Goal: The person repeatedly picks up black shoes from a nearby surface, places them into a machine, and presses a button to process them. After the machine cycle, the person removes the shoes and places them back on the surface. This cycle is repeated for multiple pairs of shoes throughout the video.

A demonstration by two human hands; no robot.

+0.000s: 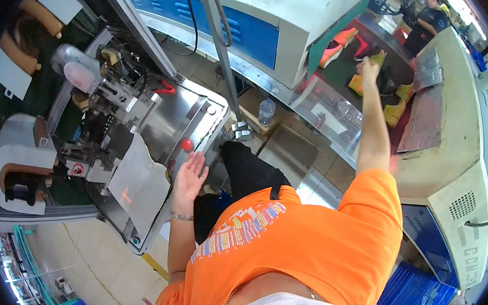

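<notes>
My left hand [189, 177] lies flat with fingers apart on the edge of a metal machine panel [165, 122], just below a red round button [186, 144]. It holds nothing. My right arm stretches far out over a dark conveyor belt [344, 68]. There my right hand [369, 69] closes on a yellow shoe [378, 58]. Two more yellow shoes [356, 84] [394, 111] stand on the belt close to that hand. An orange-pink shoe [335, 46] lies farther left on the belt.
A white sheet [139, 184] with a red light cross hangs over the machine's front. A water bottle [266, 111] stands on the floor between machine and conveyor. Blue crates [417, 295] sit at lower right. Another person [429, 20] works at the belt's far end.
</notes>
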